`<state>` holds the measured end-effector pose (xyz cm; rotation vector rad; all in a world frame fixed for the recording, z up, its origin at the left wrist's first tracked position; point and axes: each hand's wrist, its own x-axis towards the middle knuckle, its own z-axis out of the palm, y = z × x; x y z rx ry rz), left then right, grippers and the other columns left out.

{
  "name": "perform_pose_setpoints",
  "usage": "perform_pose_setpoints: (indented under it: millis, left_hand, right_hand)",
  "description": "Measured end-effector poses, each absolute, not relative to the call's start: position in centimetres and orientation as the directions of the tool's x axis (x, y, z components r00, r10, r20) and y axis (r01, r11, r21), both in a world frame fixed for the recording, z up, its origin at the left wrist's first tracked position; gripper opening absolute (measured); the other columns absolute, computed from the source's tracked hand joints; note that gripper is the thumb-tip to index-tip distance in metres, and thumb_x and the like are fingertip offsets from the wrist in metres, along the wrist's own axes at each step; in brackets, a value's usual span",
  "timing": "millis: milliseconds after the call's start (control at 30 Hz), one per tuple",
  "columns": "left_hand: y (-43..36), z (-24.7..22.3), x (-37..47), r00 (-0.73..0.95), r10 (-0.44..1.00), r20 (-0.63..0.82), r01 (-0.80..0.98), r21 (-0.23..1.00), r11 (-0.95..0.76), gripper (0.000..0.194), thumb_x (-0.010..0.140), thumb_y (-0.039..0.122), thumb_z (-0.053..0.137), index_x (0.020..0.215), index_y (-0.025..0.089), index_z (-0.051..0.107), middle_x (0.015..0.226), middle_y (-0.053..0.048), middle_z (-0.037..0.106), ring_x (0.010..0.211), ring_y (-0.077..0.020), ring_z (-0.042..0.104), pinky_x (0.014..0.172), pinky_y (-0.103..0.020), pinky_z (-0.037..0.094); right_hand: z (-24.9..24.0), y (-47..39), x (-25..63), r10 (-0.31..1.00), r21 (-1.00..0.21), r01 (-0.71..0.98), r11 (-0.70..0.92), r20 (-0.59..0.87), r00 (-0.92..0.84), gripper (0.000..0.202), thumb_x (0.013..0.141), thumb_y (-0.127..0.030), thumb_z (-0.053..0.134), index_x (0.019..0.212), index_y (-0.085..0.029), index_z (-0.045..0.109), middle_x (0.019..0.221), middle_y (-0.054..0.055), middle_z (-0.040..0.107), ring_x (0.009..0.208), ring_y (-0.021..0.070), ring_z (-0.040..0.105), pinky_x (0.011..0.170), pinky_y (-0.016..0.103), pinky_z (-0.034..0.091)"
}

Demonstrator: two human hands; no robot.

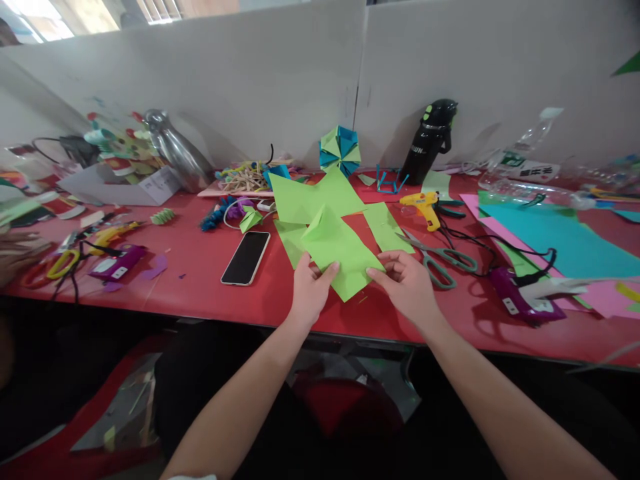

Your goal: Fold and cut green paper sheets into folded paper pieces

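Note:
A sheet of light green paper point(345, 253) is held between my two hands above the near part of the red table, one corner toward me and its far corner curling up. My left hand point(313, 283) pinches its left edge, thumb on top. At the right edge, my right hand point(403, 280) grips it between thumb and fingers. Behind it lies a larger green sheet point(315, 200), with a green paper strip point(387, 227) to the right. Grey-handled scissors point(443, 257) rest just beyond my right hand. A phone point(246, 258) lies left of my left hand.
A yellow glue gun point(423, 208) and a black bottle point(431, 143) stand or lie at the right. Purple power strips point(525, 297) sit at both sides, with cables. A blue-green paper ornament point(340, 150) leans on the partition. At far left is another person's hand point(20, 253).

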<state>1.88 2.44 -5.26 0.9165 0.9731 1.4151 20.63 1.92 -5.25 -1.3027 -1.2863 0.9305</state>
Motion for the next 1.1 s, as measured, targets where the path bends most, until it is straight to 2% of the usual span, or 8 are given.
perform_pose_setpoints:
  millis: [200, 333, 467, 567, 700, 867, 1000, 1100]
  left_hand:
    - [2.9, -5.7, 1.6, -0.061, 0.997, 0.053, -0.287, 0.956, -0.069, 0.046, 0.079, 0.028, 0.082, 0.115, 0.02, 0.055, 0.109, -0.011, 0.077, 0.104, -0.0273, 0.074, 0.091, -0.041, 0.058]
    - [3.0, -5.6, 1.5, -0.076, 0.993, 0.096, -0.23, 0.967, -0.111, 0.041, 0.081, 0.026, 0.079, 0.114, 0.02, 0.055, 0.11, -0.01, 0.076, 0.105, -0.0255, 0.073, 0.092, -0.039, 0.058]
    - [3.1, -5.7, 1.4, -0.082, 0.989, 0.125, -0.213, 0.967, -0.14, 0.037, 0.083, 0.024, 0.076, 0.113, 0.02, 0.055, 0.112, -0.01, 0.075, 0.109, -0.0242, 0.071, 0.091, -0.035, 0.057]
    - [3.1, -5.8, 1.4, -0.079, 0.992, 0.096, -0.206, 0.972, -0.11, 0.031, 0.085, 0.025, 0.072, 0.112, 0.02, 0.056, 0.108, -0.008, 0.075, 0.102, -0.0222, 0.073, 0.084, -0.031, 0.057]
    - [3.1, -5.8, 1.5, -0.054, 0.998, -0.033, -0.23, 0.973, 0.02, 0.029, 0.085, 0.028, 0.069, 0.111, 0.023, 0.057, 0.103, -0.004, 0.073, 0.088, -0.0203, 0.072, 0.071, -0.03, 0.058]
    - [2.9, -5.1, 1.7, 0.059, 0.988, -0.143, -0.4, 0.903, 0.155, 0.036, 0.083, 0.028, 0.071, 0.117, 0.023, 0.059, 0.118, -0.008, 0.07, 0.097, -0.0223, 0.071, 0.079, -0.037, 0.06]
    - [2.6, -4.4, 1.9, 0.16, 0.975, -0.152, -0.515, 0.83, 0.214, 0.033, 0.081, 0.026, 0.075, 0.11, 0.02, 0.061, 0.118, -0.008, 0.07, 0.101, -0.0225, 0.07, 0.087, -0.04, 0.059]
    - [2.6, -4.4, 2.1, 0.197, 0.964, -0.181, -0.545, 0.797, 0.261, 0.031, 0.081, 0.024, 0.075, 0.108, 0.019, 0.061, 0.117, -0.008, 0.07, 0.103, -0.0217, 0.07, 0.09, -0.039, 0.058]
  right_hand:
    - [-4.7, 1.3, 20.7, 0.973, -0.917, 0.353, 0.185, 0.221, 0.062, 0.027, 0.086, -0.043, 0.073, 0.096, -0.021, 0.062, 0.076, 0.004, 0.071, 0.068, 0.021, 0.069, 0.064, 0.034, 0.055]
    - [-4.3, 1.0, 20.7, 0.892, -0.744, 0.562, 0.362, 0.452, 0.025, 0.017, 0.094, -0.038, 0.064, 0.088, -0.022, 0.066, 0.09, 0.007, 0.07, 0.079, 0.0217, 0.068, 0.073, 0.036, 0.056]
    - [-4.1, 0.9, 20.6, 0.801, -0.618, 0.632, 0.468, 0.598, -0.008, 0.014, 0.096, -0.031, 0.062, 0.091, -0.021, 0.07, 0.093, 0.008, 0.065, 0.075, 0.0193, 0.063, 0.071, 0.037, 0.056]
    - [-4.0, 0.9, 20.5, 0.822, -0.652, 0.614, 0.445, 0.57, 0.009, 0.016, 0.096, -0.031, 0.06, 0.098, -0.021, 0.073, 0.093, 0.008, 0.068, 0.076, 0.0194, 0.064, 0.071, 0.037, 0.056]
    - [-3.6, 0.9, 20.8, 0.93, -0.843, 0.442, 0.306, 0.363, 0.048, 0.027, 0.093, -0.038, 0.064, 0.115, -0.022, 0.069, 0.091, 0.006, 0.072, 0.078, 0.0205, 0.068, 0.07, 0.036, 0.058]
    - [-3.0, 0.8, 21.3, 0.971, -0.928, 0.301, 0.218, 0.176, -0.161, 0.059, 0.092, -0.038, 0.064, 0.148, -0.025, 0.049, 0.087, 0.005, 0.073, 0.074, 0.022, 0.069, 0.066, 0.037, 0.06]
    - [-2.8, 0.7, 21.2, 0.962, -0.946, 0.253, 0.204, 0.146, -0.23, 0.067, 0.091, -0.039, 0.066, 0.153, -0.032, 0.043, 0.111, 0.006, 0.074, 0.087, 0.0243, 0.071, 0.074, 0.043, 0.063]
    - [-2.6, 0.5, 21.1, 0.955, -0.944, 0.243, 0.225, 0.164, -0.249, 0.067, 0.091, -0.039, 0.066, 0.154, -0.035, 0.043, 0.111, 0.004, 0.074, 0.084, 0.0235, 0.071, 0.072, 0.041, 0.063]
